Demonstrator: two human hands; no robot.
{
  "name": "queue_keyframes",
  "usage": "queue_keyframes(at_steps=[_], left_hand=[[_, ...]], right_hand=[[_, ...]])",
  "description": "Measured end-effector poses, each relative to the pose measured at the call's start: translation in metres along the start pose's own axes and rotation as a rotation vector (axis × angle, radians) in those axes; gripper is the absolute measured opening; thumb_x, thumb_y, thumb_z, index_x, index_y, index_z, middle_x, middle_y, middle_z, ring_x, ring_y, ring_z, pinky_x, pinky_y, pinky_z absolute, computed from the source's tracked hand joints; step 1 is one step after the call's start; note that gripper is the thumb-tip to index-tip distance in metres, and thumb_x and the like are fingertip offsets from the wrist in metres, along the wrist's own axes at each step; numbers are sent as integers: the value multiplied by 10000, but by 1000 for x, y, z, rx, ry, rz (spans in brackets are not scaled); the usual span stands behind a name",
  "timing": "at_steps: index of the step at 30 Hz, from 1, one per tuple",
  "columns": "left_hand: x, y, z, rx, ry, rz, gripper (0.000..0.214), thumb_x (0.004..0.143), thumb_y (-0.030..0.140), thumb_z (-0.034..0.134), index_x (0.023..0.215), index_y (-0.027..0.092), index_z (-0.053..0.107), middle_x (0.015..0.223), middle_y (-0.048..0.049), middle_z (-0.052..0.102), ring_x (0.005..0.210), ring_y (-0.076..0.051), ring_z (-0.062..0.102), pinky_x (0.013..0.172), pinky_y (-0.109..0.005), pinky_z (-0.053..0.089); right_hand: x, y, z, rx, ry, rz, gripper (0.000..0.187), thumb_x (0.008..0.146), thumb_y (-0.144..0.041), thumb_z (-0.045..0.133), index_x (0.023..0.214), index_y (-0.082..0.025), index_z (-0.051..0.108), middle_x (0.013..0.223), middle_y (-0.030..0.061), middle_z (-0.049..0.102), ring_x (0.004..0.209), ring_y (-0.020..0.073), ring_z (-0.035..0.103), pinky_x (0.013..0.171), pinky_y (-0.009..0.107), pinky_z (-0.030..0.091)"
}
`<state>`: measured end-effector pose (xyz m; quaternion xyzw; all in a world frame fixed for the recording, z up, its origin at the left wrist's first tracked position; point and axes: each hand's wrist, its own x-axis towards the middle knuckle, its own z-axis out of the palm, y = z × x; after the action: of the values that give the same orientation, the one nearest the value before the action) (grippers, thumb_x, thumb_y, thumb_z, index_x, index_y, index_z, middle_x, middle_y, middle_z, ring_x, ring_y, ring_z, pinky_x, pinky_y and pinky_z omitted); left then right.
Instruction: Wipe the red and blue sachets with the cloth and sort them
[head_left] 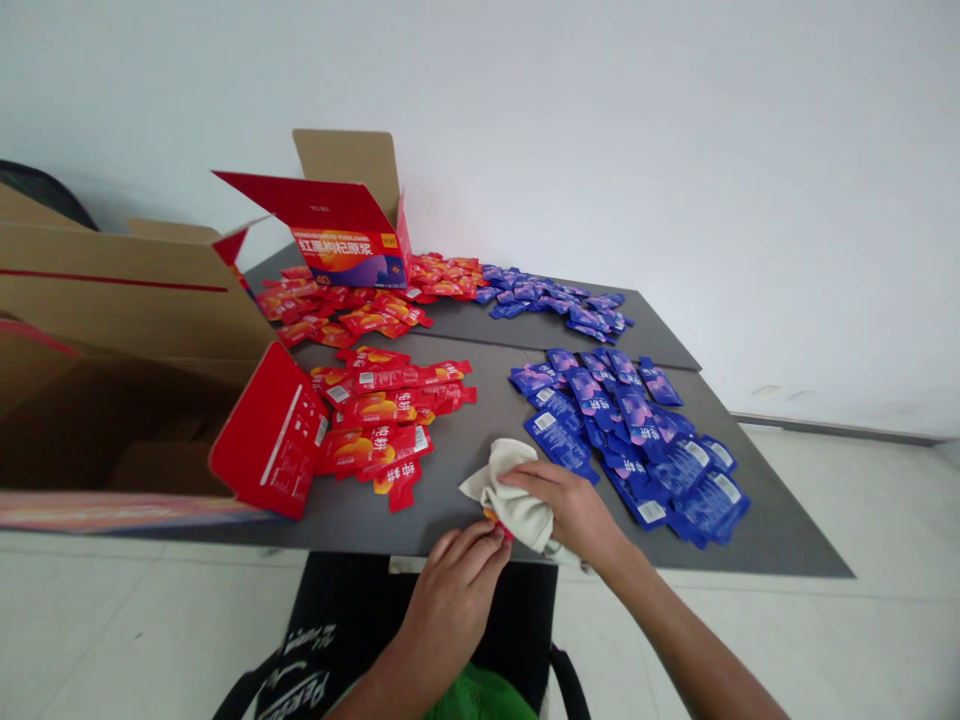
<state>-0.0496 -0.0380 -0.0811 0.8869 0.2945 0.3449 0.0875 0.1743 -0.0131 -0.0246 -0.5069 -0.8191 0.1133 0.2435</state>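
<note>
Nearest the camera, a green garment [480,695] and a black printed apron [330,650] show below the near edge of the grey desk [450,470]. Just above them, the left hand [454,600] and right hand [574,510] work close together at that edge, with an off-white cloth [521,500] bunched between them. The left fingertips pinch a small red-and-yellow sachet [495,522], most of it hidden by the fingers and cloth. The right hand is closed over the cloth from above, pressing it toward the sachet.

Left of the hands, a heap of red sachets [375,420] lies on the desk beside a red carton panel [274,430]. That panel hangs from a large cardboard box [127,400] at the desk's left edge. A heap of blue sachets [622,440] lies to the right of the hands, near the right edge. Toward the far edge, where a second grey desktop [540,330] meets the first, are further red sachets [345,310] and blue sachets [547,300]. An open red carton [345,235] stands at the far left corner, against a white wall [675,150].
</note>
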Motion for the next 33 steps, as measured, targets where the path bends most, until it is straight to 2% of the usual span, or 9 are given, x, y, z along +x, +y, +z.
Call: queue_keyframes(at_steps=[5,9,12,14,18,22,27,30,33], left_hand=[[-3,-3,2,27,2,12,335,1059,110,426,1242,183,698,1177,-56,760,1175,-223,661,967,-390,502],[-6,-1,1,32,-30,-11,354,1052,102,428,1274,192,688,1224,-58,748,1221,-228,644,990,-390,496],[-8,2,0,12,-36,-44,364,1043,100,444,1290,210,687,1165,-50,757,1191,-230,654,1024,-406,475],[-9,3,0,2,-37,-63,367,1035,95,459,1290,222,690,1136,-43,760,1177,-226,658,1034,-407,467],[-9,2,1,25,-59,-50,373,1027,66,454,1299,193,675,1259,-51,734,1259,-218,624,1019,-389,469],[-9,1,5,31,-47,-54,357,1031,62,454,1293,182,666,1273,-45,732,1270,-210,621,1006,-384,467],[-9,5,5,6,-60,-85,358,1029,75,468,1311,193,654,1277,-56,724,1287,-210,609,1028,-382,468],[-7,8,1,-28,-78,-117,358,1030,94,482,1312,223,661,1168,-49,746,1199,-223,649,1046,-401,459],[-7,8,0,-39,-84,-124,356,1028,100,497,1316,230,660,1147,-40,745,1172,-219,654,1053,-399,450]], right_hand=[[25,22,-21,-155,89,82,506,901,-58,647,1365,-258,678,1322,94,723,1155,245,722,991,350,591],[14,-2,-27,-108,210,54,500,939,-132,646,1418,-276,633,1350,87,700,1196,241,694,1014,348,577],[-4,-23,-17,-61,52,-70,496,948,-163,660,1424,-298,623,1328,71,720,1177,229,706,997,330,582],[-9,-24,-8,-48,-26,-91,489,931,-150,678,1393,-307,648,1302,63,738,1147,223,723,972,316,591],[4,3,-2,-60,25,21,490,902,-98,677,1361,-272,677,1306,82,733,1136,226,730,979,321,592],[26,26,-17,-174,69,110,489,911,-64,630,1364,-245,677,1323,88,723,1170,252,714,993,353,590],[12,-5,-22,-134,207,78,486,949,-146,630,1417,-280,633,1351,90,691,1203,245,686,1019,353,575],[-9,-27,-8,-38,60,-26,490,965,-174,638,1434,-311,614,1335,75,705,1200,230,689,1014,331,575],[-16,-23,8,40,-16,-7,497,942,-143,657,1406,-319,636,1321,64,714,1178,220,703,1001,319,585]])
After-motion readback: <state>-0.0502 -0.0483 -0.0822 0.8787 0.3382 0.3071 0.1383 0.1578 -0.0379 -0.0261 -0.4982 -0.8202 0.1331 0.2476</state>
